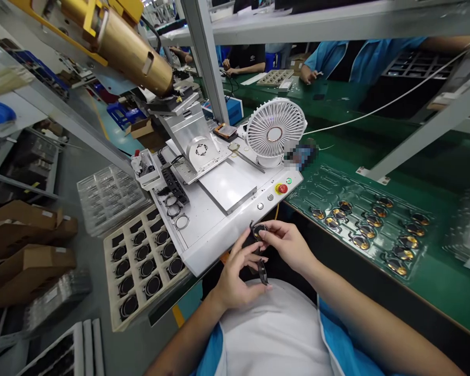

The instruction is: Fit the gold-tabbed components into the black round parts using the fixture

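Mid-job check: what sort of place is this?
Probably a small-parts factory workshop: there's a white benchtop machine with a red push-button, a clear tray holding many small round parts, and a co-worker in blue across the green bench.

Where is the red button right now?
In the head view, the red button sits right of centre on the white base, below the white fan and above the right hand.
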The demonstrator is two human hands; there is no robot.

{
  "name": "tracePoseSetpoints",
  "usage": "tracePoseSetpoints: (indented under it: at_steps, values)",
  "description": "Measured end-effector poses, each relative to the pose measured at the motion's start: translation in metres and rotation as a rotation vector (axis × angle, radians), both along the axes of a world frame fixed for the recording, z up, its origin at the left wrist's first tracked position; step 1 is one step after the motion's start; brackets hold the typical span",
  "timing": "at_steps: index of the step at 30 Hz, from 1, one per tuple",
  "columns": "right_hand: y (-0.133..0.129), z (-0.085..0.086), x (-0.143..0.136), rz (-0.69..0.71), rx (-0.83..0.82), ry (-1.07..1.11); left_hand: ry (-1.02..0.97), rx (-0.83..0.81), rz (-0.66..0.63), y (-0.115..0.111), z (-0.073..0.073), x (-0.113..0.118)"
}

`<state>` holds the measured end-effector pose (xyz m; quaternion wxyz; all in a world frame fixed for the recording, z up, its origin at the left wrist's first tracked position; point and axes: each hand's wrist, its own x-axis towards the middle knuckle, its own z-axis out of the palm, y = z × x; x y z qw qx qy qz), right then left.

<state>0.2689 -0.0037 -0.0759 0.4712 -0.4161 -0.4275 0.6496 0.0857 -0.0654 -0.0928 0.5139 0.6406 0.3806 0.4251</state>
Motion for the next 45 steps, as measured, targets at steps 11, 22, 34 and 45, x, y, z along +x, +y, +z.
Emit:
tracePoseSetpoints:
  at_steps: [11,22,34,45]
  values:
    - [0.003,-0.004,0.007,0.136,-0.111,-0.061,0.272,0.108,-0.12,0.001,-0.003,-0.011]
    - [-0.009,0.005,0.005,0.14,-0.311,0.092,-0.357,0.025,0.075,0.009,-0.024,-0.011]
    - [-0.034,0.028,-0.026,0.068,-0.209,0.095,-0.508,-0.022,0.123,0.008,-0.029,-0.007]
    - [-0.038,0.024,-0.029,0.102,-0.151,0.024,-0.503,0.018,0.13,0.011,-0.027,-0.007]
